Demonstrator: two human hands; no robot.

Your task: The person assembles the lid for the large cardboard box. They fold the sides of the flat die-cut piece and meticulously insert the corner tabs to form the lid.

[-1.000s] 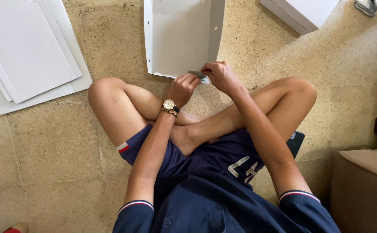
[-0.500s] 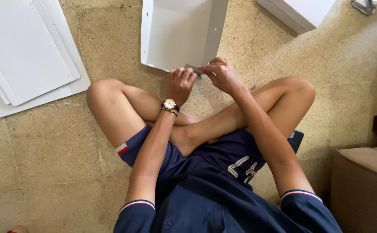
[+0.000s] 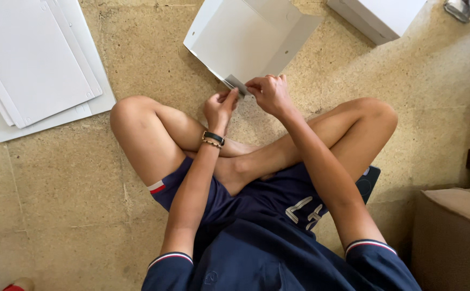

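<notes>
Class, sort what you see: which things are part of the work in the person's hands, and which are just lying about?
In the work:
left hand
right hand
white folded cardboard box, pinched at its near corner flap

Lying about:
stack of flat white sheets
white box
brown cardboard box

Home floor (image 3: 57, 178), flat-pack panels (image 3: 36, 59)

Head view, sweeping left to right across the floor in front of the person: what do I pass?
Stack of flat white sheets → left hand → right hand, both pinching the near corner of the half-folded white box → another white box → brown cardboard box.
</notes>
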